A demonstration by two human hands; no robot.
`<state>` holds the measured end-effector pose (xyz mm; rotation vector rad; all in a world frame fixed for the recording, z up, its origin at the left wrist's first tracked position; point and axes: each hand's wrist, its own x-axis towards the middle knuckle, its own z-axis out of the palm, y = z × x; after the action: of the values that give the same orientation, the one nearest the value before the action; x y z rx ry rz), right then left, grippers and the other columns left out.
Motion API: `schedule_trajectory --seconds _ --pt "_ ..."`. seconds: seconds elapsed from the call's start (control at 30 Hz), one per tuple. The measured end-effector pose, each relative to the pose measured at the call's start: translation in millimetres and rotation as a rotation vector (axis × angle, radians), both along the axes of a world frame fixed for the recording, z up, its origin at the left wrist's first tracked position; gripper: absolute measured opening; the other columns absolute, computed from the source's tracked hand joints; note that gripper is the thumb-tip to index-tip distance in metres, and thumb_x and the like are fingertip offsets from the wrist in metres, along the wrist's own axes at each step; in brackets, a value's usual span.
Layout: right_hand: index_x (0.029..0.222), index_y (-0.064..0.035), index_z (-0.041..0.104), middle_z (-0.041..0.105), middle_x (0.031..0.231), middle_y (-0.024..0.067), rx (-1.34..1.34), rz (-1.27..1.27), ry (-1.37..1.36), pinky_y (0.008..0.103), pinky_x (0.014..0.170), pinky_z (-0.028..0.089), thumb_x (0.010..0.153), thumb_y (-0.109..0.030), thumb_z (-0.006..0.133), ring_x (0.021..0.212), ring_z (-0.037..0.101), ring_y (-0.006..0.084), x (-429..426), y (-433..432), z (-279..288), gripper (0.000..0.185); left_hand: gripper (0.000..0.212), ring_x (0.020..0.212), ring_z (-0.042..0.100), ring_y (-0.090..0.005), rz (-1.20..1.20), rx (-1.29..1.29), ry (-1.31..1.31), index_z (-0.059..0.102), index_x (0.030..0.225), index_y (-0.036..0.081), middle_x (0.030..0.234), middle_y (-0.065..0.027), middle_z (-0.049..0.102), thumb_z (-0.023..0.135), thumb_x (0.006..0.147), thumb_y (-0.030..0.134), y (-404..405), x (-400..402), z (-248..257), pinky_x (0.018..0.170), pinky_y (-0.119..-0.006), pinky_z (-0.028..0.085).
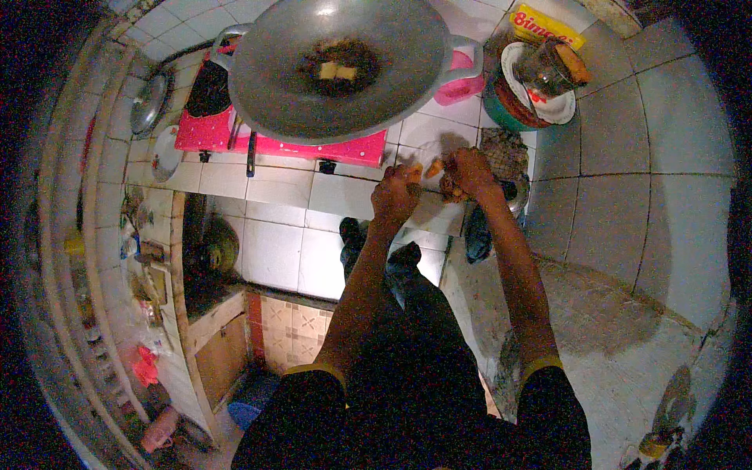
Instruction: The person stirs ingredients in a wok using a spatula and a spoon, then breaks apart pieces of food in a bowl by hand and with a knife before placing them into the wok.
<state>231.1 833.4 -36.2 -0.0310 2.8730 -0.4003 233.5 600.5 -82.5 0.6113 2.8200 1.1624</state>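
Observation:
My left hand [395, 195] is closed over the tiled counter [341, 192], with a small orange piece [415, 171] at its fingertips. My right hand [468, 171] is bent close beside it, fingers curled around something mostly hidden. Another orange piece [434, 169] shows between the two hands, and more orange-brown bits [453, 191] appear under the right hand. What these pieces are is too blurred to tell. Beyond my hands, a large metal wok [270, 88] sits on a pink stove [352, 147]. Two pale blocks [338, 71] lie in the dark middle of the wok.
At right stand stacked bowls [512, 117] topped by a white plate [561, 108] and a glass [546, 67]. A wire mesh [504, 154] lies near my right hand. A knife-like handle [251, 155] lies before the stove. Pink plastic container [458, 88] and yellow packet [546, 26] are behind.

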Motion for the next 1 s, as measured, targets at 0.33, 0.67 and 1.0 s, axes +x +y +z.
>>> schedule_trajectory --seconds 0.33,0.67,1.0 --pt "0.091 -0.0036 0.076 0.073 0.092 0.0240 0.066 -0.003 -0.024 0.0521 0.082 0.058 0.084 -0.019 0.071 0.090 0.072 0.0435 -3 8 -7 0.017 0.044 0.098 0.069 -0.0450 -0.030 -0.008 -0.029 0.064 0.121 0.007 0.115 -0.0224 0.066 0.051 0.099 0.042 3 -3 -6 0.086 -0.054 0.057" --pt "0.091 -0.0069 0.077 0.075 0.088 0.0184 -0.063 -0.034 -0.062 0.0485 0.081 0.059 0.083 -0.019 0.072 0.084 0.074 0.0384 -7 0 0 0.016 0.044 0.095 0.069 -0.0476 0.010 0.057 0.028 0.066 0.117 0.004 0.110 -0.0246 0.067 0.046 0.104 0.041 -3 2 2 0.082 -0.057 0.057" --pt "0.101 -0.0085 0.077 0.075 0.095 0.0185 0.078 0.081 0.118 0.0478 0.083 0.059 0.085 -0.019 0.071 0.090 0.073 0.0378 -7 6 2 0.020 0.046 0.097 0.069 -0.0463 -0.017 0.030 0.091 0.067 0.115 0.003 0.110 -0.0246 0.067 0.047 0.103 0.043 -1 1 -3 0.084 -0.056 0.057"
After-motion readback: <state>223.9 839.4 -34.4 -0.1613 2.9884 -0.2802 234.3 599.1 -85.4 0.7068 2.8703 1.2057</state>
